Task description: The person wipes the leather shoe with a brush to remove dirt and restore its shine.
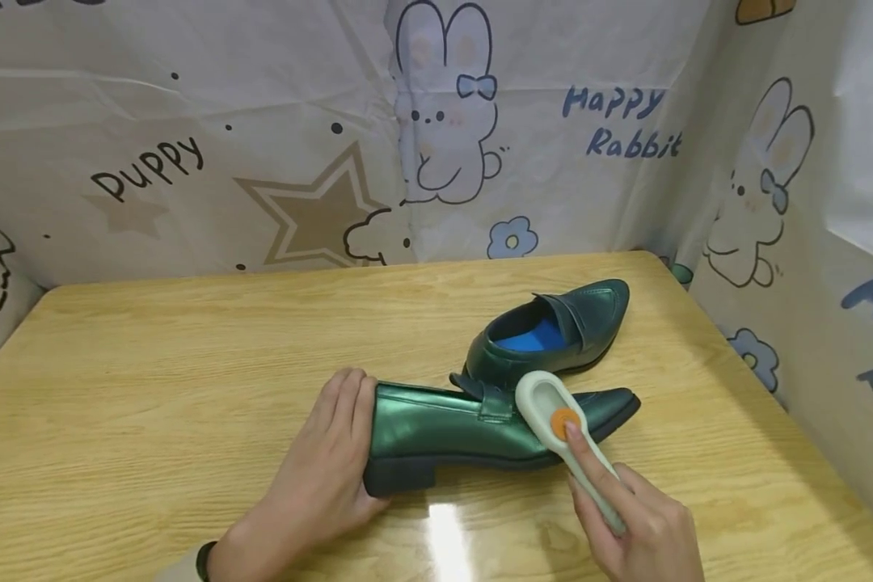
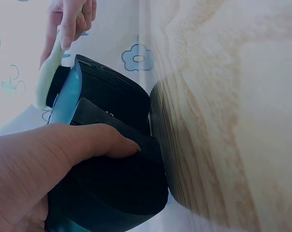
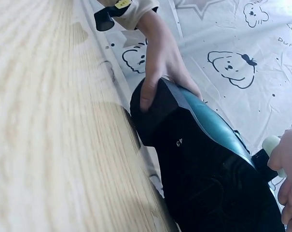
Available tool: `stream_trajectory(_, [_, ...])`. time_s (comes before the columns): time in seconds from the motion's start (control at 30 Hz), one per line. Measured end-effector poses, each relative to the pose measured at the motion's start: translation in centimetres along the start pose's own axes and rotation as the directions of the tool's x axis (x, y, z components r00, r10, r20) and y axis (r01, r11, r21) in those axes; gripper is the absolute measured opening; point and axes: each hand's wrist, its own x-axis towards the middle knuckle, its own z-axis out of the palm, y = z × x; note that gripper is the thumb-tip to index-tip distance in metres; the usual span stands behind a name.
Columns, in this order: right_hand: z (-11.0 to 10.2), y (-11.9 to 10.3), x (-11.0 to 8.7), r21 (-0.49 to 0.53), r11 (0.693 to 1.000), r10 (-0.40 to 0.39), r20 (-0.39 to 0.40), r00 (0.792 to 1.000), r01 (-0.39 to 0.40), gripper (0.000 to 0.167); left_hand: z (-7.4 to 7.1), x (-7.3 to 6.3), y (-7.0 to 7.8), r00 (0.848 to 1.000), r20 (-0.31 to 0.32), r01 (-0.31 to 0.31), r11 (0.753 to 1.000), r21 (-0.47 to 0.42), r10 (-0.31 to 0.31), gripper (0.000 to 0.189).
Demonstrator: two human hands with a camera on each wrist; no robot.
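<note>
A shiny green loafer with a black sole and heel lies tipped on its side, its sole facing the person. My left hand grips it at the heel end; the thumb presses on the heel block in the left wrist view. In my right hand is a pale green brush with an orange button, the index finger on that button. Its dark bristles touch the upper near the toe. The matching loafer, with a blue insole, stands upright just behind.
The wood-grain table stretches out to the left. Behind it and along the right hangs a pale sheet printed with rabbits, stars and words. A small green object shows beyond the table's far right corner.
</note>
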Motion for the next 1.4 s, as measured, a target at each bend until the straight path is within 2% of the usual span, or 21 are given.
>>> stream_trajectory(0.1, [-0.2,0.4,0.1,0.007,1.000,0.023,-0.018,1.000,-0.023,0.053,0.0,0.0,0.0,1.000,-0.007,-0.013,1.000,0.019,0.013,0.108])
stream_trajectory(0.2, [-0.4,0.7,0.2,0.000,0.998,0.067,-0.029,0.997,-0.067,0.042,0.0,0.0,0.1,1.000,0.006,-0.008,1.000,0.026,0.008,0.109])
stream_trajectory(0.27, [-0.5,0.7,0.2,-0.006,0.995,0.101,-0.033,0.994,-0.101,0.048,-0.1,0.0,0.1,1.000,0.024,-0.004,1.000,0.028,0.003,0.111])
stream_trajectory(0.4, [0.0,0.6,-0.1,0.022,0.999,0.033,-0.057,0.998,-0.032,0.043,-0.1,-0.1,0.2,0.999,0.051,0.004,1.000,0.028,-0.006,0.115])
stream_trajectory(0.5, [0.3,0.4,-0.4,0.070,0.997,-0.024,-0.072,0.997,0.029,0.054,-0.1,0.0,0.3,0.998,0.056,0.009,1.000,0.018,-0.010,0.114])
stream_trajectory(0.6, [0.4,0.2,-0.5,0.120,0.993,-0.006,-0.067,0.998,0.014,0.047,-0.1,-0.1,0.3,0.999,0.053,0.003,1.000,0.014,-0.004,0.113])
stream_trajectory(0.7, [0.1,-0.2,-0.7,0.191,0.982,0.014,-0.017,1.000,-0.011,0.042,-0.1,0.0,0.3,0.999,0.048,-0.001,1.000,0.014,0.000,0.111])
stream_trajectory(0.83, [0.7,-1.1,-1.4,0.250,0.967,-0.048,-0.008,0.999,0.049,0.039,-0.2,0.2,0.1,0.997,0.069,0.028,0.999,-0.023,-0.026,0.110])
stream_trajectory(0.87, [0.9,-1.2,-1.6,0.252,0.964,-0.081,-0.022,0.997,0.083,0.039,-0.2,0.2,0.1,0.996,0.078,0.037,0.999,-0.035,-0.034,0.111])
stream_trajectory(0.93, [1.0,-1.4,-1.8,0.228,0.968,-0.100,-0.031,0.995,0.104,0.044,-0.2,0.2,0.0,0.995,0.086,0.045,0.998,-0.049,-0.040,0.113])
stream_trajectory(1.23, [0.2,-0.8,-1.2,0.147,0.989,-0.004,0.024,1.000,0.000,0.047,-0.2,0.1,-0.1,0.995,0.086,0.059,0.997,-0.050,-0.055,0.114])
stream_trajectory(1.33, [-0.1,-0.4,-1.0,0.127,0.991,0.029,0.012,1.000,-0.030,0.041,-0.1,0.2,-0.1,0.994,0.091,0.058,0.997,-0.051,-0.053,0.114])
stream_trajectory(1.4, [-0.4,0.0,-0.9,0.125,0.991,0.052,-0.002,0.999,-0.051,0.048,-0.1,0.2,-0.1,0.994,0.092,0.056,0.997,-0.053,-0.051,0.115])
